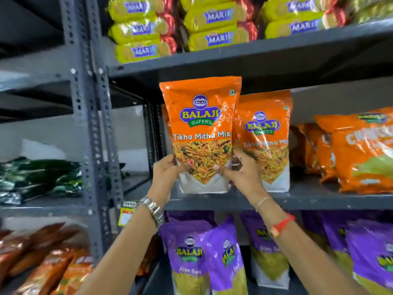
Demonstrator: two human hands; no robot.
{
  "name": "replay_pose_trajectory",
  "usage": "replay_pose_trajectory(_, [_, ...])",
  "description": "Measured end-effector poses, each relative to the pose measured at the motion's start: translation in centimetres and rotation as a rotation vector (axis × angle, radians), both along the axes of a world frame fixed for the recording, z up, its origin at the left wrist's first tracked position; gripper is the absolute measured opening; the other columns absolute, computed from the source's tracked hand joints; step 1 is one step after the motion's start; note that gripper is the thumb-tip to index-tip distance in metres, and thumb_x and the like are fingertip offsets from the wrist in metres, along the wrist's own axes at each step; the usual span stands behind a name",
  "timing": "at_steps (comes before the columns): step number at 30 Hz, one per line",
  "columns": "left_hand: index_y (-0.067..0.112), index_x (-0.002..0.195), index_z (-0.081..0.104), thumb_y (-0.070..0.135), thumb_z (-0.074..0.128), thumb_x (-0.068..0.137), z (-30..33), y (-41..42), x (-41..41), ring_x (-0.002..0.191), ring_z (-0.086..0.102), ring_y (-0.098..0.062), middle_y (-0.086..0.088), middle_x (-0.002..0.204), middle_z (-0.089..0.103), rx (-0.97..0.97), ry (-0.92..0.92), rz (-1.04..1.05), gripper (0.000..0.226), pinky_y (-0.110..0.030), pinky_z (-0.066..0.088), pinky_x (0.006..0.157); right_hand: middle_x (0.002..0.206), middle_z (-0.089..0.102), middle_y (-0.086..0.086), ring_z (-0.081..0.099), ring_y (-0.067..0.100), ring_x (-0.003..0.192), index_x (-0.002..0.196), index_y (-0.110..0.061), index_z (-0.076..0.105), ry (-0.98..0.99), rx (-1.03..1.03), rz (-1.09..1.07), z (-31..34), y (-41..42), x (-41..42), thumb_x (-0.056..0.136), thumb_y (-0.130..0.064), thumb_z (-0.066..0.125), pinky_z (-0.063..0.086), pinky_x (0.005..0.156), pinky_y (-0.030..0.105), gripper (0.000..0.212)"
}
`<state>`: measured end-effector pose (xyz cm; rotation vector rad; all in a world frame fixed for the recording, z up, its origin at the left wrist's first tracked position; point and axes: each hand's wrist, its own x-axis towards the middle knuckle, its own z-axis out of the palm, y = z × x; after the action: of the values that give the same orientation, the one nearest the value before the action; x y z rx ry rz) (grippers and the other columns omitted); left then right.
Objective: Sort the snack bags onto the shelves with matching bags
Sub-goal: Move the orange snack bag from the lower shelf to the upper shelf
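Grey slotted-steel shelving fills the view, with yellow Marie biscuit packs [212, 24] on the upper tier and purple Balaji bags [187, 256] on the tier below. On the middle shelf [319, 201], the orange Tikha Mitha Mix bag [201, 133] stands upright near the front edge, its base at or just above the shelf surface. The left hand [168, 173] and right hand [240, 173] are both closed on the lower corners of this bag, thumbs across the front face. A matching Tikha Mitha Mix bag [265, 141] stands just beside and slightly behind it on the right, so the placement tier appears correct. To complete the step well, seat the base flat, square the front label with the neighbouring bag, and confirm the bag stands unsupported before opening either hand. Release both corners together to avoid tipping it forward off the edge. Orange bags of a different variety [361, 154] lie further right; keep clear of them.
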<state>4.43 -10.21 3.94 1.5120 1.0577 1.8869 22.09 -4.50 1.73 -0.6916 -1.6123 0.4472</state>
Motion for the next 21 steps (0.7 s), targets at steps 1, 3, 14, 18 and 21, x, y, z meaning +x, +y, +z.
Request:
replay_pose_trajectory(1, [-0.006, 0.107, 0.061, -0.008, 0.065, 0.073, 0.5, 0.7, -0.6, 0.076, 0.065, -0.018, -0.009, 0.089, 0.068, -0.024, -0.007, 0.016, 0.034, -0.012, 0.05, 0.053, 0.111, 0.072, 0.003, 0.065, 0.022, 0.105, 0.115, -0.019, 0.064, -0.01, -0.004, 0.004, 0.4, 0.7, -0.7, 0.053, -0.07, 0.07, 0.053, 0.093, 0.043, 0.081])
replay_pose_trajectory(3, [-0.005, 0.109, 0.061, -0.007, 0.065, 0.074, 0.8, 1.9, -1.6, 0.073, 0.064, -0.015, -0.01, 0.09, 0.068, -0.076, -0.024, 0.04, 0.036, -0.014, 0.051, 0.053, 0.125, 0.066, 0.004, 0.059, 0.023, 0.117, 0.125, -0.016, 0.059, -0.004, -0.049, 0.026, 0.8, 2.0, -2.0, 0.057, -0.067, 0.075, 0.049, 0.1, 0.045, 0.087])
replay_pose_trajectory(14, [0.002, 0.11, 0.061, -0.003, 0.066, 0.076, -1.3, 5.7, -5.0, 0.098, 0.061, -0.027, -0.019, 0.119, 0.064, -0.225, -0.07, 0.112, 0.034, -0.041, 0.049, 0.092, 0.102, 0.071, 0.002, 0.066, 0.023, 0.099, 0.11, -0.013, 0.066, -0.041, -0.15, 0.097, -1.3, 5.8, -5.8, 0.072, -0.033, 0.08, 0.053, 0.089, 0.039, 0.045])
replay_pose_trajectory(18, [0.001, 0.118, 0.057, 0.0, 0.064, 0.079, -2.0, 6.3, -5.6, 0.104, 0.059, -0.025, -0.018, 0.124, 0.062, -0.234, -0.05, 0.126, 0.039, -0.041, 0.046, 0.097, 0.098, 0.072, 0.0, 0.068, 0.024, 0.097, 0.108, -0.017, 0.065, -0.076, -0.138, 0.076, -1.8, 6.6, -6.4, 0.073, -0.038, 0.078, 0.055, 0.085, 0.04, 0.042])
replay_pose_trajectory(21, [0.003, 0.117, 0.057, 0.003, 0.064, 0.08, -2.1, 6.7, -5.7, 0.104, 0.06, -0.025, -0.019, 0.126, 0.061, -0.228, -0.017, 0.141, 0.038, -0.04, 0.048, 0.095, 0.106, 0.074, 0.005, 0.068, 0.025, 0.098, 0.111, -0.017, 0.064, -0.093, -0.133, 0.053, -2.0, 6.7, -6.5, 0.073, -0.043, 0.076, 0.055, 0.086, 0.043, 0.048])
